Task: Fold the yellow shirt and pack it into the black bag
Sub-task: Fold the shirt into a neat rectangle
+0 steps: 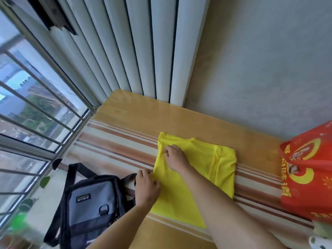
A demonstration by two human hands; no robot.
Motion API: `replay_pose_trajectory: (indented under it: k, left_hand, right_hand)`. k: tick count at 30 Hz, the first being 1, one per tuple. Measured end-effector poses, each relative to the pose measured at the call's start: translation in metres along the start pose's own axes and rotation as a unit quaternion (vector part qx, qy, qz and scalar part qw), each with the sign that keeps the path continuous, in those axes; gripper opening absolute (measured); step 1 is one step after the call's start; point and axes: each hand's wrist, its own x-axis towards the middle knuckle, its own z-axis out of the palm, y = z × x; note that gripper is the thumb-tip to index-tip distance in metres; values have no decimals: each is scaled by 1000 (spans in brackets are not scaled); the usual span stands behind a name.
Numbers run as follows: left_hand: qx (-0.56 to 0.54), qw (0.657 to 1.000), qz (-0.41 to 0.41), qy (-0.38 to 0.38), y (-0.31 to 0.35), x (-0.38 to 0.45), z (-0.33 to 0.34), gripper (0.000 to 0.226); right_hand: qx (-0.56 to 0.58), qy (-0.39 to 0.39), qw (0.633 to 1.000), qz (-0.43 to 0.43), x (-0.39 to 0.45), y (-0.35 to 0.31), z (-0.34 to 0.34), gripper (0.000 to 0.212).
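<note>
The yellow shirt (212, 164) lies flat on the striped cloth of the wooden table, partly folded into a long panel. My left hand (146, 188) pinches the shirt's left edge near the middle. My right hand (175, 156) pinches the same left edge further back, near the top corner, with my forearm crossing over the fabric. The black bag (89, 209), with a grey front pocket and a black strap, stands at the table's left end, just left of my left hand.
A red plastic bag (305, 175) with yellow print stands at the right end of the table (136, 108). A white radiator (143, 51) rises behind the table. A barred window (36, 105) and small green plants fill the left side.
</note>
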Motion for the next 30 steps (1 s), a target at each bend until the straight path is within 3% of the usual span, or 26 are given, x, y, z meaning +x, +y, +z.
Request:
replay_pose_trajectory:
  k: [3,5,10,15,23,28,30]
  left_hand:
    - [-8,999,-9,-39,-9,5,-5,27]
    - [-16,998,-7,-66,-10,10,-9,27]
    - [-27,995,-17,-99,-11,22,-22,21]
    - [-4,989,-45,-144,-19,25,-32,22]
    - [128,965,-40,-224,-30,16,-39,51]
    - [112,963,-54,-240,-29,5,-41,35]
    - [114,966,-51,-225,-26,1,-41,29]
  right_hand:
    - [-19,35,999,-5,23,-13,-4,24]
    - [-55,59,997,5,34,-15,-6,39]
    - [-123,37,992,-8,52,-24,-1,71]
    - [-166,30,986,1,56,-28,2,54]
    - [-130,-16,991,-24,57,-12,-13,24]
    - [-101,-116,985,-81,55,2,-20,39]
    - [-109,-115,983,-95,55,9,-21,34]
